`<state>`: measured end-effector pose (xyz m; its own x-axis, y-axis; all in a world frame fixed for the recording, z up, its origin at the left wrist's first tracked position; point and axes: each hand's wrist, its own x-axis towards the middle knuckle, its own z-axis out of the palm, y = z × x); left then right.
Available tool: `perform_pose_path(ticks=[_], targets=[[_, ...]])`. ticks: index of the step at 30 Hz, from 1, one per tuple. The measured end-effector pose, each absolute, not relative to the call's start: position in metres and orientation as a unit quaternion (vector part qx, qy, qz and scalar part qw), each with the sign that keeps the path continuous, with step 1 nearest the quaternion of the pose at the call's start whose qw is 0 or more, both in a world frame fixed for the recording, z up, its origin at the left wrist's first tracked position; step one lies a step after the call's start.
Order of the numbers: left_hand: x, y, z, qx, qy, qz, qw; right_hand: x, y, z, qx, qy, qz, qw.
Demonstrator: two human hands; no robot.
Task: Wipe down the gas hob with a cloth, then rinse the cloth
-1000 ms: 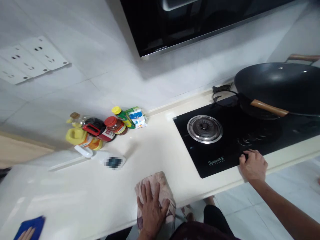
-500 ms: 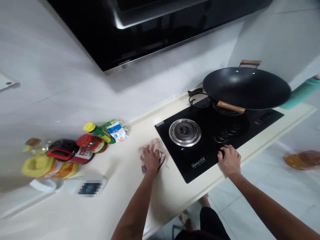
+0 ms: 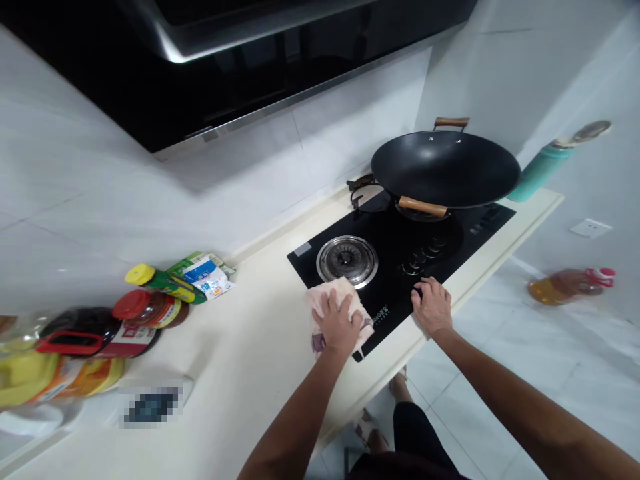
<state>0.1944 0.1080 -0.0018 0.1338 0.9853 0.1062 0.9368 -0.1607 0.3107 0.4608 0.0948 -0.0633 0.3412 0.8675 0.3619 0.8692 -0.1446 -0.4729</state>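
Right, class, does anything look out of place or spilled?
A pan support sits at the back edge of the hob while the left burner lacks one; a red-capped bottle is on the floor, an unusual spot. No spill shows.

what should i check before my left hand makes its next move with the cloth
1. Left hand on cloth: ok, fingers spread over it.
2. Cloth clear of the bare burner: not ok, its far edge reaches the ring's near side.
3. Burner cool: cannot tell; no flame shows.
4. Wok clear of cloth: ok, it sits beyond the bare burner.
5. Right hand clear of cloth: ok, resting at the stove's front edge.
6. Red-lidded jar clear of cloth: ok, well apart.
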Motion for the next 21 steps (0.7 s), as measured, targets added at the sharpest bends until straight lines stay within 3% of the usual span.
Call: perform_pose_path(ticks=[11, 17, 21], targets=[[0.252, 0.047, -0.003, 0.901, 0.386, 0.085, 0.177, 0.470, 0.093, -0.067, -0.750, -0.569, 0.017, 0.337], [0.161, -0.021, -0.014, 0.900, 0.387, 0.092, 0.175, 0.474, 0.093, -0.074, -0.755, -0.564, 0.013, 0.335], [0.092, -0.070, -0.016, 0.863, 0.478, 0.050, 0.154, 0.474, 0.092, -0.075, -0.755, -0.563, 0.007, 0.337]])
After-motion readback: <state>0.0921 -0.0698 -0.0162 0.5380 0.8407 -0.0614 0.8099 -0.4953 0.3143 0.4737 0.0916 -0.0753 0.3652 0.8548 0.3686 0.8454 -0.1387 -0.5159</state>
